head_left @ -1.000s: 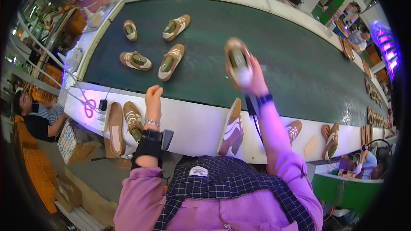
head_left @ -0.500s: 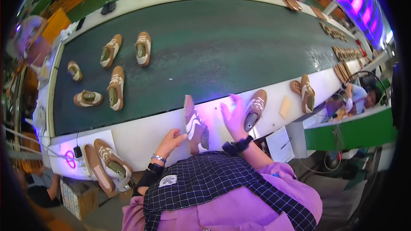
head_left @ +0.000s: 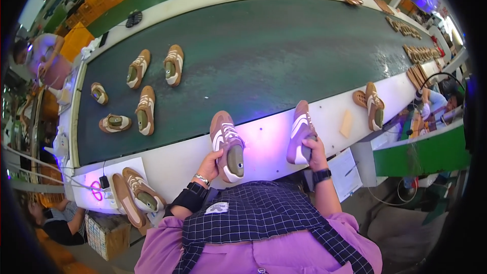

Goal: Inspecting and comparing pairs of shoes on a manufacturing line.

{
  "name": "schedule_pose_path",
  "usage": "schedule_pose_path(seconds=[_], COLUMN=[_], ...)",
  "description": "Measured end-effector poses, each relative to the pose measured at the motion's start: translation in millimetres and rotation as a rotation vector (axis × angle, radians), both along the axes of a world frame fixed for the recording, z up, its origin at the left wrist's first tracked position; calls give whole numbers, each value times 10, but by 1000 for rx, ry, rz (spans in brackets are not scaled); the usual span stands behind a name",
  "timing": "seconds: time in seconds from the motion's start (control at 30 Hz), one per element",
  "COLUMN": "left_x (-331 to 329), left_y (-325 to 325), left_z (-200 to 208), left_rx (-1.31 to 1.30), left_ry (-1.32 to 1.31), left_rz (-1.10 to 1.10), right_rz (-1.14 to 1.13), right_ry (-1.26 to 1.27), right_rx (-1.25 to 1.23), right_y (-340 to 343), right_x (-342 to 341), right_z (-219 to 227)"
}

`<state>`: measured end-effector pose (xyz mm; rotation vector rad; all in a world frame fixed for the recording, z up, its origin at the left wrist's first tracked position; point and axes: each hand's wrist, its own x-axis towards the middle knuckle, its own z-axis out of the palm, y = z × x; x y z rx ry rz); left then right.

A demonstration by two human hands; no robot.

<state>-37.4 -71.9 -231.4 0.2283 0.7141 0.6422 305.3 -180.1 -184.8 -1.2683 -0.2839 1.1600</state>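
Note:
My left hand (head_left: 208, 166) grips a brown sneaker (head_left: 221, 127) with white stripes and laces by its heel side, a green last inside it. Its toe points away from me, over the edge of the dark green belt. In my right hand (head_left: 318, 152) is a second brown sneaker (head_left: 299, 129), held near the heel and tilted so its striped side shows. The two sneakers are apart, above the white ledge (head_left: 264, 147) in front of me. Part of the right hand's fingers is hidden behind the shoe.
Several sneakers (head_left: 145, 110) stand on the green belt (head_left: 243, 61) at left. Another sneaker (head_left: 375, 109) with a loose sole (head_left: 359, 98) lies on the ledge at right, near a yellowish pad (head_left: 346, 124). At left rest a shoe (head_left: 142, 187) and a sole (head_left: 124, 198). People work on both sides.
My right hand, open half a second ago, has closed on the right sneaker and shifted it. My left hand now grips the left sneaker, which has turned to show its laces and opening.

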Motion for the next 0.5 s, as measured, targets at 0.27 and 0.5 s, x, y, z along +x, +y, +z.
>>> schedule_pose_path(seconds=[0.27,0.5], left_x=[-80,-250], left_y=[125,-95], left_z=[594,1007], left_rx=[208,318], left_ry=[-254,-407], left_rz=[15,194], right_rz=[381,638], right_ry=[197,-51], right_rx=[216,392], right_y=[420,728], right_x=[-824,-1213], right_z=[834,1421])
